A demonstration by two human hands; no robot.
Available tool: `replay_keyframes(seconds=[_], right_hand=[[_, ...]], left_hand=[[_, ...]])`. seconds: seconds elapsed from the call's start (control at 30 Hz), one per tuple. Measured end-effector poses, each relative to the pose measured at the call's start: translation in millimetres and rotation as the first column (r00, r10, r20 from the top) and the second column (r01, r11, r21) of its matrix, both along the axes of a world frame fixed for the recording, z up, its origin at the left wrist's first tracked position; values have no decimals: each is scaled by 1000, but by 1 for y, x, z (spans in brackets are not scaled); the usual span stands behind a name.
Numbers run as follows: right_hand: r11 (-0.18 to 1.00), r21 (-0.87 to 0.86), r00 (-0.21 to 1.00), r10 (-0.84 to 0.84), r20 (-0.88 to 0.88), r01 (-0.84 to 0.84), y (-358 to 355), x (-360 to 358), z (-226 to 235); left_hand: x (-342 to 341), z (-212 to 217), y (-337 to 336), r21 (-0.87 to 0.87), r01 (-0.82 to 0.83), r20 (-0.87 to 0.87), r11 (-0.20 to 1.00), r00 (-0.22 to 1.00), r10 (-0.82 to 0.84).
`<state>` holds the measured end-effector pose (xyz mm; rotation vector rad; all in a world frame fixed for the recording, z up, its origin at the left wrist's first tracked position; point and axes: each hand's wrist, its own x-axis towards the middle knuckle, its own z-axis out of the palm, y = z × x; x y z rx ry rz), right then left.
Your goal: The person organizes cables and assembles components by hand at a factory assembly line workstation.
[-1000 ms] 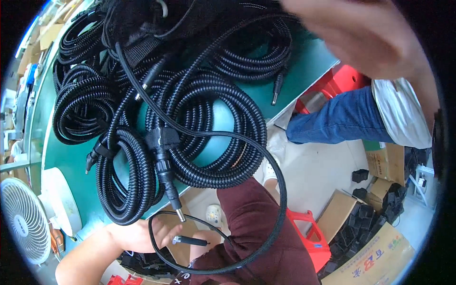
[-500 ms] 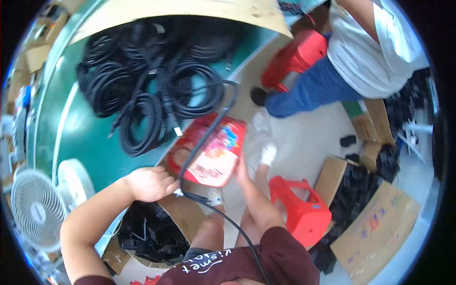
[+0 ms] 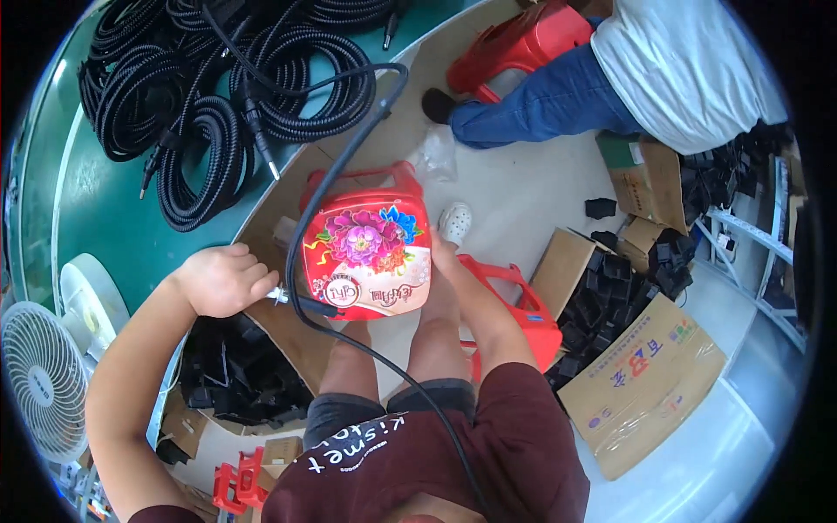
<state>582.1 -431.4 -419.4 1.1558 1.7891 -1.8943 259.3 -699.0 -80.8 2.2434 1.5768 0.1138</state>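
1. While the left hand (image 3: 225,281) pinches the silver end of a slim black cylindrical plug (image 3: 317,306) between thumb and curled fingers, with no gap showing, the plug's dark body points rightward over the lower-left corner of a red, rounded-square, flower-printed tin (image 3: 362,244)

2. The right hand (image 3: 445,259) touches the tin's right edge; its fingers are partly hidden, so I cannot tell how firmly they have closed or whether they carry its weight

3. A long smooth black cable (image 3: 349,151) bends down across the tin's left side, then runs over the person's maroon shirt (image 3: 523,436)

4. Compared with half a second ago, the tin shows its printed face more squarely and sharply, while the left hand is still at the plug. I judge that both hands remain occupied, with the cable lying in between

5. Beyond the tin, ribbed black hose coils (image 3: 237,152) rest on a green tabletop (image 3: 96,218), a white round fan (image 3: 35,383) stands at far left, and a red plastic stool (image 3: 534,338) is just right of the right forearm

6. Farther out are a co-worker's blue-jeaned leg (image 3: 549,109) and a flat brown carton (image 3: 645,383)
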Motion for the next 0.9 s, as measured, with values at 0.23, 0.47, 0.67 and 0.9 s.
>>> replay_keyframes(seconds=[0.23,0.47,0.67,0.9], right_hand=[[630,672,913,360,190,-388,0,-64,96],[234,808,512,854,95,-541,-18,-172,88],[538,341,611,776,156,-771,7,-73,73],[301,339,430,798,422,-891,-4,-92,86]], left_hand=[[0,7,-13,-44,-30,19,999,999,30],[-2,-4,-4,19,-32,-29,999,999,33],[-6,-1,-9,20,-3,-61,1000,998,4],[-1,-4,-12,-4,-38,12,999,999,39]])
